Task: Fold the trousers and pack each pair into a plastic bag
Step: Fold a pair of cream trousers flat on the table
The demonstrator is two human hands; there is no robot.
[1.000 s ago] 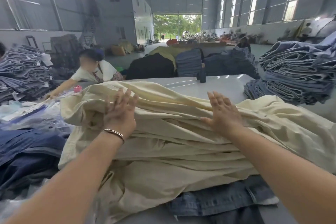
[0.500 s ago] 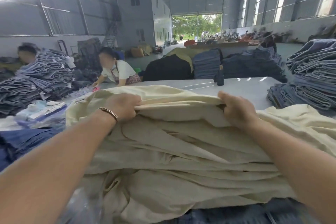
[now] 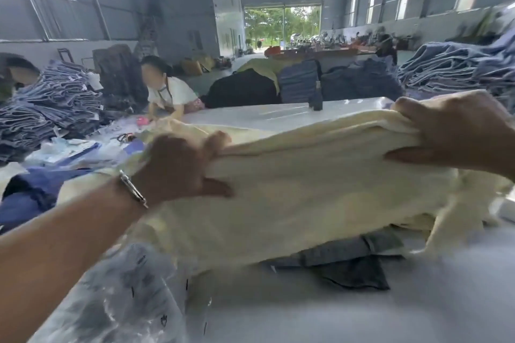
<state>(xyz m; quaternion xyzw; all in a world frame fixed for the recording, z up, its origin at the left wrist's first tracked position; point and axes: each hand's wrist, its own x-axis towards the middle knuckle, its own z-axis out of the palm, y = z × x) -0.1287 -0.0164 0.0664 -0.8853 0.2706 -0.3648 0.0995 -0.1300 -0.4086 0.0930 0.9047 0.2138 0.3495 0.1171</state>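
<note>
Cream trousers (image 3: 306,189) — plain, no pattern. Beneath them grey-blue denim (image 3: 348,259); faded blue jeans stacks (image 3: 55,103) — a white table (image 3: 264,117), a silver bracelet (image 3: 132,188).

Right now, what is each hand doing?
Left hand: closed, gripping the cream trousers.
Right hand: closed, gripping the same trousers.
</note>
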